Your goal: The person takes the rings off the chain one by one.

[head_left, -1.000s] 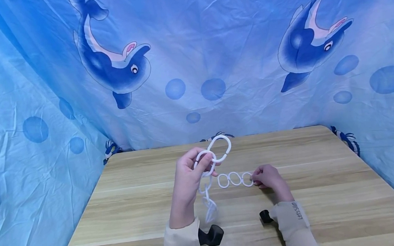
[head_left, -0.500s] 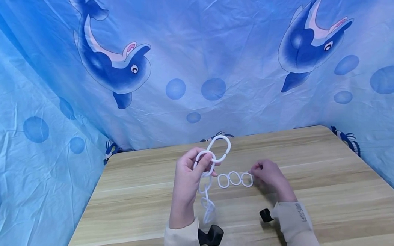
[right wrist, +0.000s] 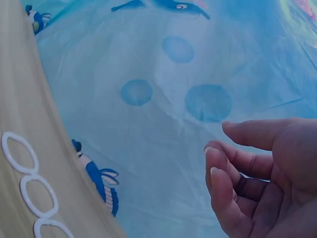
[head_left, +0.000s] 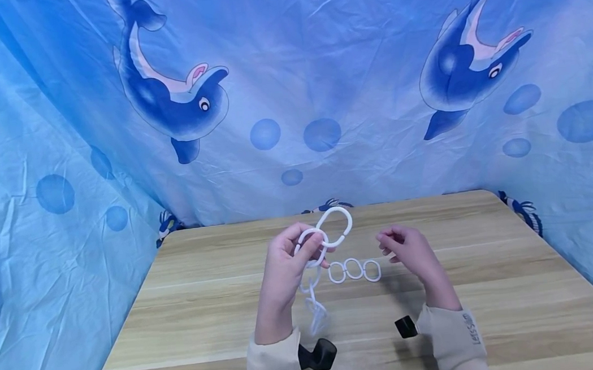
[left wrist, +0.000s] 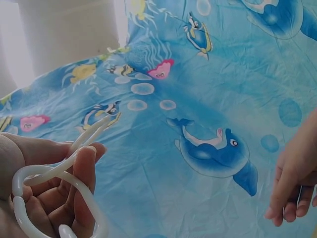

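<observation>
As wood-grain tabletop (head_left: 207,303) bears row of three white oval links (head_left: 345,271), long axis sideways, right hand (head_left: 414,251) hovers past row's right end, fingers loosely bent; left hand (head_left: 287,256), raised by row's left end, pinches white chain (left wrist: 92,204). Nearer hand: cannot tell. Right wrist view shows palm (right wrist: 302,163), hidden in head view, holding nothing.

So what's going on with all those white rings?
Someone is holding a chain of white links in their left hand, with one link poking up above the fingers and others dangling below. Their right hand is raised with nothing in it. Three more white rings lie in a row on the wooden table, between the two hands, and neither hand is holding them.
</observation>
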Available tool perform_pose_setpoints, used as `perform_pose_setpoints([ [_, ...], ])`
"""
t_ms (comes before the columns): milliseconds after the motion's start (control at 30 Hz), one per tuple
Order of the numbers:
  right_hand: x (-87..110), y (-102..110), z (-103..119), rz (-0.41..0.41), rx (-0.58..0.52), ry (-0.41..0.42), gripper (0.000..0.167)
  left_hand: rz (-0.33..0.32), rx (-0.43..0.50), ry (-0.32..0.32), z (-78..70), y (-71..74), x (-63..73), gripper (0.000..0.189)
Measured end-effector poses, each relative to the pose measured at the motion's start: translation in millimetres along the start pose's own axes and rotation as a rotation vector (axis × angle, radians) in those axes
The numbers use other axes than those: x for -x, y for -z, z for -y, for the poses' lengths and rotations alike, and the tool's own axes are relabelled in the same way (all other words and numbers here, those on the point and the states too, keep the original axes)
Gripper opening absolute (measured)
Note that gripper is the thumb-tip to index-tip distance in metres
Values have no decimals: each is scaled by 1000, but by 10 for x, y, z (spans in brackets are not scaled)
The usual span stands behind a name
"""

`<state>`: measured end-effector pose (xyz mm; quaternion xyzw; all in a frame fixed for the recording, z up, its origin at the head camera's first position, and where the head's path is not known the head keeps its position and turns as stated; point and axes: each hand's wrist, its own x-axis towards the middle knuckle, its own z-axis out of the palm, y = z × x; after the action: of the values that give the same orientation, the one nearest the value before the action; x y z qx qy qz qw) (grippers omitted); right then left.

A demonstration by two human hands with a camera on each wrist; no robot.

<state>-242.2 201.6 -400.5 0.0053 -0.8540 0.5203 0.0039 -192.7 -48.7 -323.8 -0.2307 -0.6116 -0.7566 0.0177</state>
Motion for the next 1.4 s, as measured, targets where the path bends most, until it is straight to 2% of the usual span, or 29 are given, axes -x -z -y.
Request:
perform_pose_setpoints([
  [300,108,53,157,-46,-38,62,35,15,-17,-1,1,-6,5,25],
  [500,177,45,273,-55,-56,113,28,20,-16,4,8,-29,1,26],
  [733,203,-2,355,-37,-59,145,26,35,-6,6,26,-53,-4,27],
  [1067,213,-62,383,-22,-6,183,25,38,-6,27,31,-62,-7,26],
  [1400,264,-91,459,52,-79,248,22,62,-21,15,37,-63,-12,24],
])
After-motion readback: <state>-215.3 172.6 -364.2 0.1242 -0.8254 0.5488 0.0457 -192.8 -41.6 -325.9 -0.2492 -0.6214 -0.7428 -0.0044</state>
